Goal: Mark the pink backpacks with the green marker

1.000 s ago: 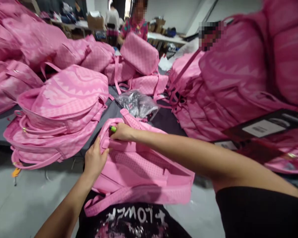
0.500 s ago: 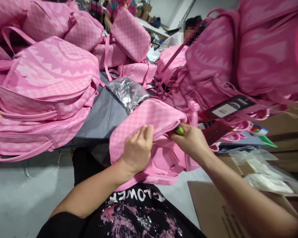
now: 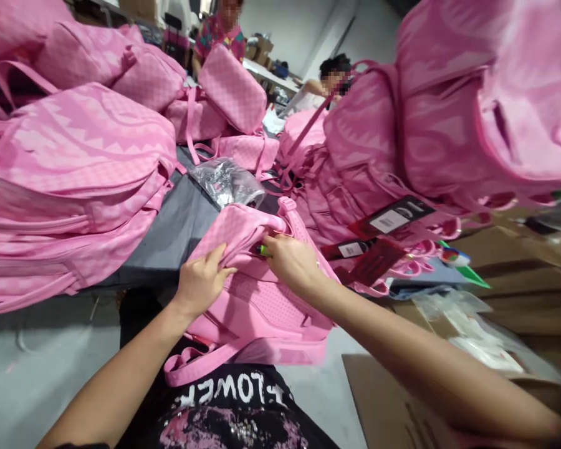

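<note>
A pink backpack (image 3: 262,305) lies at the edge of the grey table (image 3: 177,231), its mesh back panel up and straps hanging toward my body. My left hand (image 3: 201,284) pinches the checkered fabric at its top left. My right hand (image 3: 292,262) grips the top of the same backpack and also holds a small green lighter (image 3: 263,251), whose tip shows between my fingers.
Stacks of pink backpacks (image 3: 75,168) fill the left, and a taller pile (image 3: 425,131) with black hang tags (image 3: 393,218) rises on the right. A crumpled clear plastic bag (image 3: 227,181) lies on the table. Cardboard boxes (image 3: 402,405) stand at lower right. Two people work behind.
The backpack has been turned and pulled closer to my body. Both hands have shifted left along its top, and my head has swung right, bringing the boxes into view.
</note>
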Motion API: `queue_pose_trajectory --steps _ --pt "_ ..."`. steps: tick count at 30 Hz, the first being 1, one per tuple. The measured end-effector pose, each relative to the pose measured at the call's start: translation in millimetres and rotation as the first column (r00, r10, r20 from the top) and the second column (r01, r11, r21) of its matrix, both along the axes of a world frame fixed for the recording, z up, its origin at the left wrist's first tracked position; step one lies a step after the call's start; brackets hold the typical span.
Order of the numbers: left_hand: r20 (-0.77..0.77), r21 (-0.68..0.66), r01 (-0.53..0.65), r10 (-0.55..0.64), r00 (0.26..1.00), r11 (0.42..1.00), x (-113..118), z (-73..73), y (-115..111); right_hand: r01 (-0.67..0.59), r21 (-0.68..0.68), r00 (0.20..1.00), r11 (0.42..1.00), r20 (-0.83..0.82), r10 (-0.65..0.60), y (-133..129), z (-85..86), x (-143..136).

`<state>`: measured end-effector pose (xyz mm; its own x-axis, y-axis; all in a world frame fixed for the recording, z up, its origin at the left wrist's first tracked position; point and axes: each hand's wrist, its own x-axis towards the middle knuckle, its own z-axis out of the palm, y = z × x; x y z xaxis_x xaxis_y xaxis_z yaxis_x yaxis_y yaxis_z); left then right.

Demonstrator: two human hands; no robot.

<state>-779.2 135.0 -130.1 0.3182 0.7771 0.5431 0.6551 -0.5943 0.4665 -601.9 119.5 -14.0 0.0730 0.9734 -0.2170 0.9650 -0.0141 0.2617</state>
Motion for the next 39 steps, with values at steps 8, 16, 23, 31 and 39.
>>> queue_pose_trajectory --steps 8,16,23,31,39 --pt "-0.075 -0.169 -0.081 0.069 0.995 0.982 -70.9 55.4 68.1 -0.495 0.115 0.863 0.862 -0.053 0.502 79.5 14.5 -28.0" --pt "-0.082 -0.257 -0.128 0.110 0.991 0.958 -69.8 39.1 84.1 -0.657 -0.058 0.743 0.751 -0.216 0.633 126.7 0.3 -19.2" --pt "-0.127 -0.253 -0.127 0.097 0.987 0.959 -70.0 37.8 92.6 -0.844 -0.056 0.534 0.534 0.022 0.845 128.3 -0.2 3.7" --pt "-0.134 -0.325 -0.013 -0.033 0.990 0.946 -67.1 60.1 146.8 -0.929 0.037 0.371 0.369 0.068 0.926 161.6 5.8 13.8" --pt "-0.113 -0.421 0.086 -0.146 0.983 0.903 -31.4 62.4 182.5 -0.883 0.123 0.460 0.453 0.038 0.887 142.5 -23.0 85.7"
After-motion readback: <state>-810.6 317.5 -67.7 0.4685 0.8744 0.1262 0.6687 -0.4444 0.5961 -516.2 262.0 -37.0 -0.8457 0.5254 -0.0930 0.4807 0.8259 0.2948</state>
